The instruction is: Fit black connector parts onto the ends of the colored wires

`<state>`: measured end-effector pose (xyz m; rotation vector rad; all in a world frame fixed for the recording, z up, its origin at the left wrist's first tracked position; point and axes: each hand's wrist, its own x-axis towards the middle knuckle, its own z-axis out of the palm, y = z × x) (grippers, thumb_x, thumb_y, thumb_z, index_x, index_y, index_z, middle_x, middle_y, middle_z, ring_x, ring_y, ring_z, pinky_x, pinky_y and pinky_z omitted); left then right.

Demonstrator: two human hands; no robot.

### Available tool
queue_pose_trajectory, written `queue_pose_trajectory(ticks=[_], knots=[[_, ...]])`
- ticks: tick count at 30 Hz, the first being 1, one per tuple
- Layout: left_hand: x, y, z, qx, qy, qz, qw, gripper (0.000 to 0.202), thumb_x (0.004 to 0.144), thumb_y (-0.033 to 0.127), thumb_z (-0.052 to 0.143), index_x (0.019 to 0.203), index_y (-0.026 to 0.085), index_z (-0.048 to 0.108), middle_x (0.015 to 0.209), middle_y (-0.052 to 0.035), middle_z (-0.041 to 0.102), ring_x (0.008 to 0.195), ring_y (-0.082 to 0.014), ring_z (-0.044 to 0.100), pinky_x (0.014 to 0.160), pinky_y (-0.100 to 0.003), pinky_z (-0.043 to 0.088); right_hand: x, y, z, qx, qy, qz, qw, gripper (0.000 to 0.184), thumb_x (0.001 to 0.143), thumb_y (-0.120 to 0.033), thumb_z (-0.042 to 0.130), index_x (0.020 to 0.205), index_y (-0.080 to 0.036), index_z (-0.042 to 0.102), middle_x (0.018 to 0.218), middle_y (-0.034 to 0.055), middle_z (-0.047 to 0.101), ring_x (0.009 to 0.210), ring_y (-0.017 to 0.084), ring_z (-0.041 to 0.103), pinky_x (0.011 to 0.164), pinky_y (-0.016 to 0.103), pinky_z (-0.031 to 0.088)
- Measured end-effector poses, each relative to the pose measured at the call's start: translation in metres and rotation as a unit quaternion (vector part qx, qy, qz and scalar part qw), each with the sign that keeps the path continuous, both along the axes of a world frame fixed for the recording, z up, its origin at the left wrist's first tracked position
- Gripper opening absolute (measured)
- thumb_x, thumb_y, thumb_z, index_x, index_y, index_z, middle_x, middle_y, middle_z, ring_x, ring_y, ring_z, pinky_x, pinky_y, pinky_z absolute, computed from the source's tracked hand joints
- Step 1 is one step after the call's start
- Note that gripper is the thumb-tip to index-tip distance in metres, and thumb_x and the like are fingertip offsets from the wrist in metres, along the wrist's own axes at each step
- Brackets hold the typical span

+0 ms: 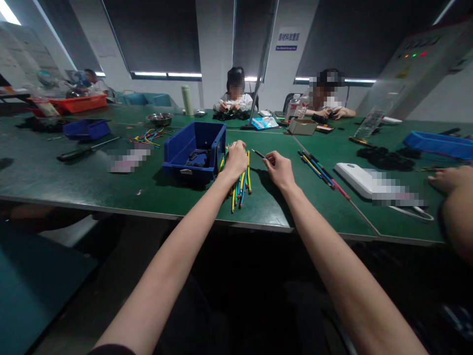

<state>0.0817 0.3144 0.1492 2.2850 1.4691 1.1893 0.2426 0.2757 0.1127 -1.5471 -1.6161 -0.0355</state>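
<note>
Head view: right hand [281, 170] pinched a dark rod [260, 155]; bare tabletop [271, 209] reached the near edge [258, 226]. Left hand [237, 160] covered wires [242, 186], grip unclear.

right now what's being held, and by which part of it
The right hand holds a thin dark piece behind its exposed tip; whether the left hand grips the wires is hidden.

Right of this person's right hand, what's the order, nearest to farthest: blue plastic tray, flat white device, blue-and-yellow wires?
1. Wires: just right of the right hand.
2. White device: farther right.
3. Blue tray: head view's right edge.
</note>
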Motion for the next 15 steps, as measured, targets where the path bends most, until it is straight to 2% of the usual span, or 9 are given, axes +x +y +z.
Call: queue_pose_trajectory(ticks=[4, 8, 15], knots=[[-0.005, 0.003, -0.009, -0.059, 0.000, 0.014, 0.998, 0.027, 0.094, 0.022, 0.038, 0.103, 0.016, 0.063, 0.110, -0.0115, 0.068, 0.106, -0.0205, 0.060, 0.093, -0.030, 0.042, -0.002, -0.001, 0.003, 0.005, -0.025, 0.003, 1.000, 0.018, 0.085, -0.036, 0.056, 0.093, -0.021, 0.064, 0.083, 0.0054, 0.067, 0.075, 0.019, 0.060, 0.072, 0.030, 0.044], [-0.009, 0.007, -0.012, -0.065, -0.009, 0.005, 0.998, 0.035, 0.096, 0.038, 0.037, 0.093, 0.020, 0.066, 0.098, -0.0070, 0.072, 0.098, -0.0191, 0.063, 0.086, -0.028, 0.042, -0.003, -0.002, 0.004, 0.013, -0.055, 0.005, 0.998, 0.020, 0.086, -0.036, 0.056, 0.098, -0.022, 0.065, 0.085, 0.0057, 0.066, 0.080, 0.021, 0.058, 0.073, 0.031, 0.043], [-0.011, 0.013, -0.019, -0.057, -0.013, -0.002, 0.998, 0.026, 0.093, 0.032, 0.042, 0.091, 0.020, 0.065, 0.097, -0.0059, 0.071, 0.097, -0.0200, 0.062, 0.084, -0.029, 0.040, -0.005, -0.003, 0.003, 0.004, -0.084, 0.022, 0.996, 0.019, 0.085, -0.033, 0.060, 0.099, -0.023, 0.067, 0.086, 0.0045, 0.066, 0.083, 0.021, 0.058, 0.075, 0.031, 0.043]])
